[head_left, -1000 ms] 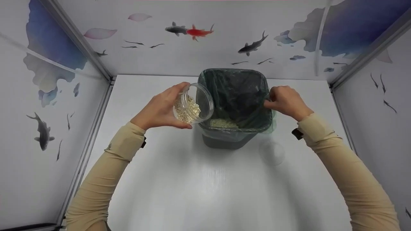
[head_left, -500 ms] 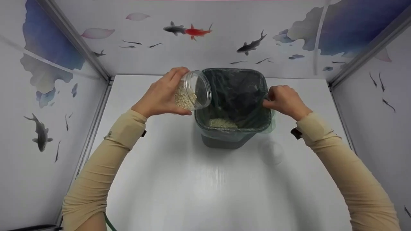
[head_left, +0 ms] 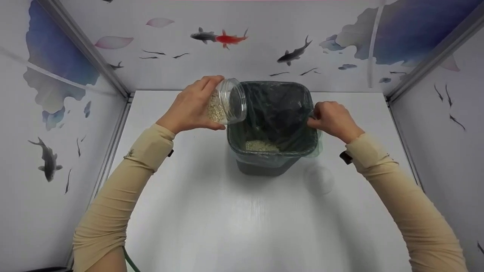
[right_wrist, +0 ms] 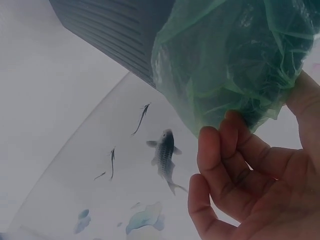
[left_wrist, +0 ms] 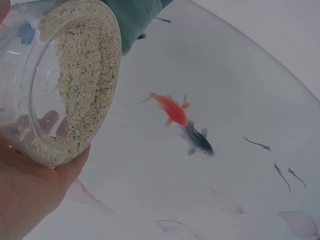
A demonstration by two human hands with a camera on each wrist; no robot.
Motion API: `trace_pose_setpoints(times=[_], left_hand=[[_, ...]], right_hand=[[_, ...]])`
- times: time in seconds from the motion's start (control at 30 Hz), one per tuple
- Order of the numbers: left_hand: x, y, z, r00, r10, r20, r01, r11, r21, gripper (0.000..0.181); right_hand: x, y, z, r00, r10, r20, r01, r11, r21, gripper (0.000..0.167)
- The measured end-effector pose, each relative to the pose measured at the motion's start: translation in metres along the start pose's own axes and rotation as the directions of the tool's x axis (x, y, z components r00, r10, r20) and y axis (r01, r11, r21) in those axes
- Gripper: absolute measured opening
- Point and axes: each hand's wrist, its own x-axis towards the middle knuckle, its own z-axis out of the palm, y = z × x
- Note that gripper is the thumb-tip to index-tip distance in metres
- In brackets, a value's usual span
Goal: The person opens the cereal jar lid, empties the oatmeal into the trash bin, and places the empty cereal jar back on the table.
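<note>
My left hand (head_left: pixel 193 107) grips a clear plastic jar (head_left: pixel 236 102) lying tilted, its open mouth over the left rim of a grey trash bin (head_left: pixel 257 168). Rolled oats (left_wrist: pixel 87 75) lie heaped along the jar's lower side in the left wrist view. A thin green bag (head_left: pixel 278 105) lines the bin and folds over its rim. More pale flakes (head_left: pixel 261 146) rest at the bottom of the bag. At the bin's right rim, my right hand (head_left: pixel 335 119) pinches the bag's edge; in the right wrist view its curled fingers (right_wrist: pixel 210 150) are against the green film.
A round clear lid (head_left: pixel 318 180) lies on the white table (head_left: pixel 234 226), just right of the bin's front. White panels (head_left: pixel 170 68) printed with fish stand behind and on both sides. A green strip (head_left: pixel 130 260) shows beside the left elbow.
My left hand has moved up, away from me, and tipped the jar further, its mouth now turned more toward the bin. The right hand keeps its place at the rim.
</note>
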Motion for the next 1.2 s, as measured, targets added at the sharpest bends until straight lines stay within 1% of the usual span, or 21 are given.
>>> trace_pose_setpoints(times=[0.2,0.33,0.5,0.73,1.0,1.2], left_hand=[[0.003,-0.003,-0.003,1.0,-0.004,0.024,0.004,1.0,0.027,0.112],[0.005,-0.003,-0.002,0.999,0.003,0.033,-0.004,0.999,0.034,0.113],[0.01,-0.003,-0.003,0.999,0.009,0.052,-0.012,0.998,0.063,0.113],[0.015,-0.001,-0.005,0.995,0.012,0.103,-0.023,0.995,0.099,0.112],[0.014,0.003,-0.005,0.991,0.008,0.134,-0.023,0.994,0.11,0.112],[0.018,0.004,-0.006,0.99,0.012,0.144,-0.03,0.992,0.122,0.112]], right_hand=[[0.0,0.0,0.0,1.0,-0.001,0.003,0.001,1.0,-0.004,0.016],[-0.001,0.0,-0.001,1.0,-0.006,0.003,0.006,1.0,-0.007,0.017],[-0.001,-0.001,0.0,1.0,-0.009,-0.005,0.009,1.0,-0.003,0.017],[-0.001,-0.001,0.0,1.0,0.001,0.002,-0.001,1.0,-0.008,0.018],[0.001,-0.004,-0.004,0.999,0.006,0.04,-0.005,1.0,-0.027,0.018],[0.002,-0.004,-0.003,0.999,-0.005,0.034,0.007,0.999,-0.044,0.018]])
